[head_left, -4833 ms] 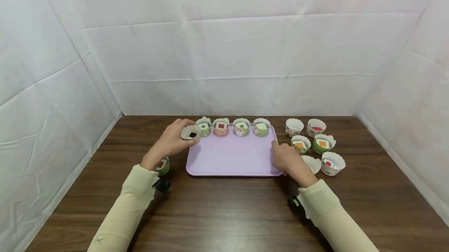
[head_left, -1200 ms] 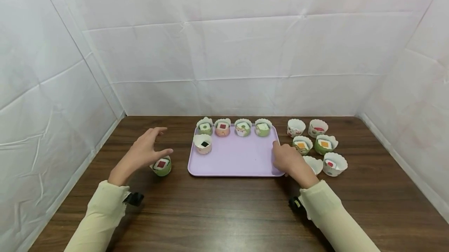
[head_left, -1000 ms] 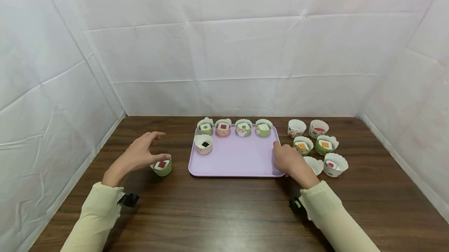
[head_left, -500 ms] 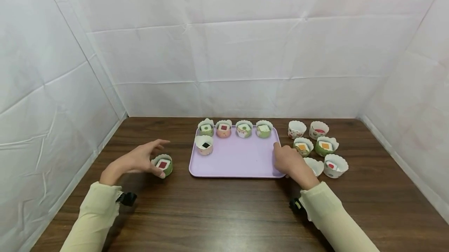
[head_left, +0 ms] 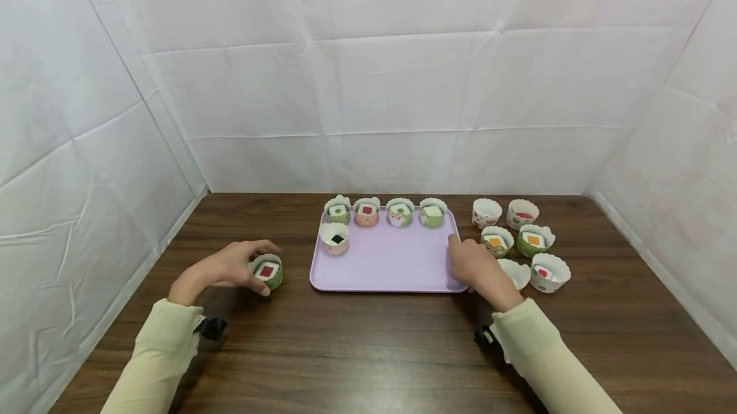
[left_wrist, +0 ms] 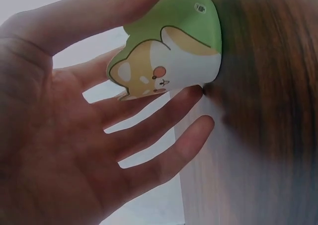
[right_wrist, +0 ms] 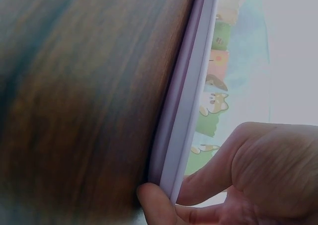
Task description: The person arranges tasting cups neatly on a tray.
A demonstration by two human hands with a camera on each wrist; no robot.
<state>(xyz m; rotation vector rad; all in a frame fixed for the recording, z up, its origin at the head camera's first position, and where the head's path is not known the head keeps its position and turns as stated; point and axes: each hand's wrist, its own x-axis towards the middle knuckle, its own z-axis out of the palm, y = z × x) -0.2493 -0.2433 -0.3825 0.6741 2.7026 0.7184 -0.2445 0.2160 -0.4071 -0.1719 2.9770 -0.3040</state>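
So the pale cup [head_left: 336, 248] with the black square [head_left: 337, 239] inside isn't dangling from the left hand [head_left: 233, 265] anymore like it was a few seconds back; it's standing upright on the purple tray [head_left: 397, 263], just in front of the left end of the row of four cups [head_left: 366, 219] at the far edge. Meanwhile the left hand is working off to the left of the tray, and over the last half second its fingers are closing in around the green cup [left_wrist: 191, 41], which is holding a white block with a dark red square [head_left: 267, 270] and is standing upright on the tabletop [head_left: 368, 363], apart from the tray. The thumb is crossing one side and the fingers are curving round the other, with the outer ones spreading loosely; how hard they're squeezing, I can't tell. The right hand [head_left: 475, 267] is staying put, its fingers pinching the tray's right edge by the near corner, presumably keeping it from sliding. The six cups [head_left: 547, 284] over on the right aren't moving. My read: the pale cup is settling in fine, and the work is shifting to the green one.
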